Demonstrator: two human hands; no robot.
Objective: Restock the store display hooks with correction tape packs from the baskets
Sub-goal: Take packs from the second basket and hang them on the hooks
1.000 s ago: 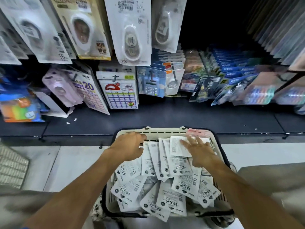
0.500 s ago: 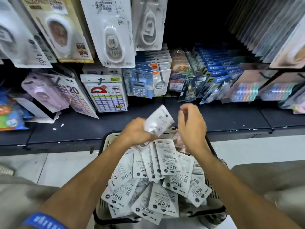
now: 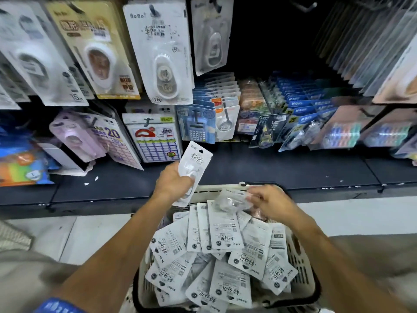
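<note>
Left hand (image 3: 174, 182) grips one pack (image 3: 194, 168) by its lower half, centre frame, hang-hole end up, above the basket (image 3: 302, 263) rim. Right hand (image 3: 270, 203) pinches a second pack (image 3: 232, 201) – blurred, just over the heap of packs (image 3: 216, 263) filling the basket, lower centre. Judgement: packs light, thin card with a stiff plastic blister, glossy so slightly slippery – best held at the blister, leaving the hole free for a hook (image 3: 304, 6), upper right
</note>
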